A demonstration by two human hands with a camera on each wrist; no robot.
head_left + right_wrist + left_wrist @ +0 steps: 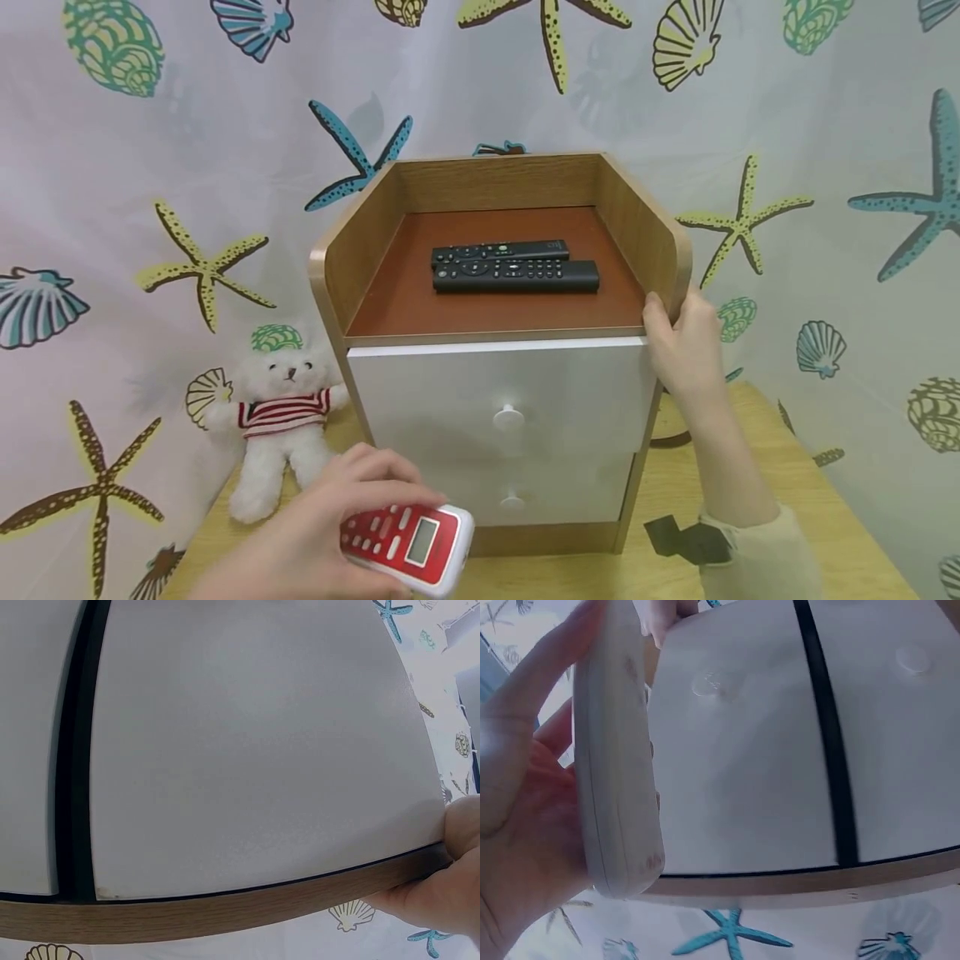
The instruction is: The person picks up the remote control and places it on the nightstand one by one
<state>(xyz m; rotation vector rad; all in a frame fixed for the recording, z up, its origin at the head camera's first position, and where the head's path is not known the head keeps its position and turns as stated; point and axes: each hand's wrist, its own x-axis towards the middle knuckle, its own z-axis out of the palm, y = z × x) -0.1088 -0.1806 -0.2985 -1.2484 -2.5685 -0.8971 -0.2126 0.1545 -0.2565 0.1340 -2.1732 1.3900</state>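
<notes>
My left hand [311,521] grips a red and white remote control [442,554] with a small grey screen, held in front of the small cabinet [558,539]. In the left wrist view the remote's pale edge [615,765] faces the camera between thumb and fingers. My right hand [686,337] holds the front edge of the cabinet's right side panel, thumb on the inner side. The same grip shows in the right wrist view, at the wooden edge [285,907]. Two black remotes, the front one [517,277] and the rear one [551,249], lie side by side on the brown cabinet top [465,312].
Two white drawers, upper [435,400] and lower [562,492], have round knobs. A white teddy bear [262,479] in a striped shirt sits left of the cabinet. All stand on a wooden table [757,467]. A patterned curtain [840,275] hangs behind.
</notes>
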